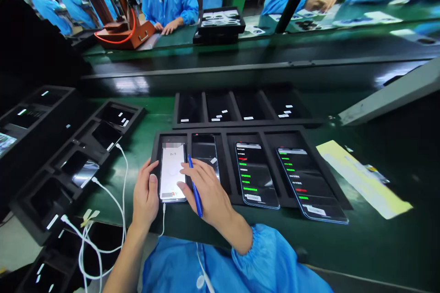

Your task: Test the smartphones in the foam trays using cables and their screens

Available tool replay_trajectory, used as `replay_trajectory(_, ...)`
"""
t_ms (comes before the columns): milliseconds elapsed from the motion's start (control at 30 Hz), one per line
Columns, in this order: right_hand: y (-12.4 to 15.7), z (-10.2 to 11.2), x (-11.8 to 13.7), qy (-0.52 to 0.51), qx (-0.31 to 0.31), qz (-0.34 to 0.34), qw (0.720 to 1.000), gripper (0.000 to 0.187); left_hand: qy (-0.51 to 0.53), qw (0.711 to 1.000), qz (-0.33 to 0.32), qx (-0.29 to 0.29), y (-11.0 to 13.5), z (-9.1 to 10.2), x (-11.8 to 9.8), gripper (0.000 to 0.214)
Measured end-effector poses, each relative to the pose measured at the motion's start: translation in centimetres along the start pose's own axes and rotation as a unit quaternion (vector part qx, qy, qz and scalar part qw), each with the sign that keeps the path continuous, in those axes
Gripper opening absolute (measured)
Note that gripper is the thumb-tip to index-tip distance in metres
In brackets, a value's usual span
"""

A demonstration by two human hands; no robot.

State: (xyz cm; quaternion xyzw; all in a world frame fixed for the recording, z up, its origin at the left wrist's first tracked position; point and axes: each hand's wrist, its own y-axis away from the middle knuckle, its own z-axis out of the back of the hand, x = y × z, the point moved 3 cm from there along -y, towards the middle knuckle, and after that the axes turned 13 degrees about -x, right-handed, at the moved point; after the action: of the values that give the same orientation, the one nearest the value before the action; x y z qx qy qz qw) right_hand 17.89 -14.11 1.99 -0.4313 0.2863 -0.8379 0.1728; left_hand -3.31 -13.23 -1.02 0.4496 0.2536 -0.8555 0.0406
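Observation:
A phone with a lit white screen (pixel 172 165) lies in the leftmost slot of a black tray (pixel 292 133) on the green bench. My left hand (pixel 145 194) rests against the phone's left edge, thumb on its side. My right hand (pixel 206 187) holds a blue pen (pixel 194 187) between its fingers while its fingertips touch the white screen. A white cable (pixel 163 219) runs from the phone's bottom end. The same tray holds a dark phone (pixel 205 149) and two phones showing green and red text lines (pixel 256 174) (pixel 309 183).
A second black tray (pixel 240 121) with dark phones lies behind. More trays with phones and white cables (pixel 103 187) stand at the left. A yellow-white sheet (pixel 360 178) lies at the right. Across the bench, people in blue coats work beside a red-brown fixture (pixel 118 25).

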Motion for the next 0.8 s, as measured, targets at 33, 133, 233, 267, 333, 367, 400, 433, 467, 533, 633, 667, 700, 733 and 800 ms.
replay_trajectory(33, 0.0, 0.0, 0.0, -0.003, 0.001, 0.003, 1.000, 0.027, -0.001, 1.000, 0.002, -0.002, -0.1, 0.0, 0.0, 0.056)
replay_trajectory(133, 0.1, 0.1, -0.1, -0.011, -0.008, 0.009, 1.000, 0.031, -0.002, 1.000, 0.005, -0.010, -0.2, -0.1, -0.1, 0.058)
replay_trajectory(233, 0.6, 0.0, -0.4, -0.017, -0.035, -0.002, 0.999, 0.028, -0.001, 1.000, 0.000, -0.012, -0.2, -0.1, -0.2, 0.061)
replay_trajectory(267, 0.8, -0.1, -0.6, -0.020, -0.045, -0.011, 0.999, 0.028, -0.002, 1.000, -0.001, -0.013, -0.2, -0.1, -0.2, 0.062)
replay_trajectory(333, 1.1, -0.1, -0.8, -0.036, -0.059, -0.026, 0.997, 0.026, -0.006, 1.000, 0.002, -0.016, -0.2, -0.1, -0.2, 0.062)
replay_trajectory(367, 1.2, -0.1, -0.9, -0.046, -0.062, -0.030, 0.997, 0.024, -0.008, 1.000, 0.004, -0.017, -0.2, 0.0, -0.2, 0.062)
replay_trajectory(400, 1.3, -0.2, -1.0, -0.054, -0.062, -0.029, 0.996, 0.023, -0.008, 1.000, 0.006, -0.018, -0.2, 0.0, -0.2, 0.061)
replay_trajectory(433, 1.4, -0.2, -1.0, -0.058, -0.062, -0.024, 0.996, 0.022, -0.008, 1.000, 0.007, -0.017, -0.2, 0.0, -0.3, 0.060)
replay_trajectory(467, 1.4, -0.1, -1.0, -0.058, -0.061, -0.019, 0.996, 0.022, -0.007, 1.000, 0.007, -0.016, -0.2, 0.0, -0.3, 0.060)
replay_trajectory(533, 1.3, -0.2, -1.1, -0.049, -0.059, -0.007, 0.997, 0.021, -0.006, 1.000, 0.008, -0.015, -0.1, -0.1, -0.5, 0.058)
replay_trajectory(633, 1.2, -0.3, -1.2, -0.041, -0.057, 0.015, 0.997, 0.021, -0.005, 1.000, 0.009, -0.020, -0.1, 0.0, -0.7, 0.054)
replay_trajectory(667, 1.2, -0.3, -1.2, -0.040, -0.056, 0.022, 0.997, 0.021, -0.005, 1.000, 0.010, -0.020, -0.1, 0.0, -0.8, 0.053)
replay_trajectory(700, 1.2, -0.4, -1.2, -0.041, -0.056, 0.028, 0.997, 0.022, -0.004, 1.000, 0.012, -0.019, 0.0, 0.0, -0.9, 0.051)
replay_trajectory(733, 1.2, -0.4, -1.2, -0.041, -0.056, 0.033, 0.997, 0.023, -0.004, 1.000, 0.014, -0.016, 0.0, 0.0, -1.0, 0.050)
replay_trajectory(800, 1.3, -0.5, -1.3, -0.037, -0.056, 0.043, 0.997, 0.025, -0.004, 1.000, 0.017, -0.013, 0.1, 0.1, -1.2, 0.049)
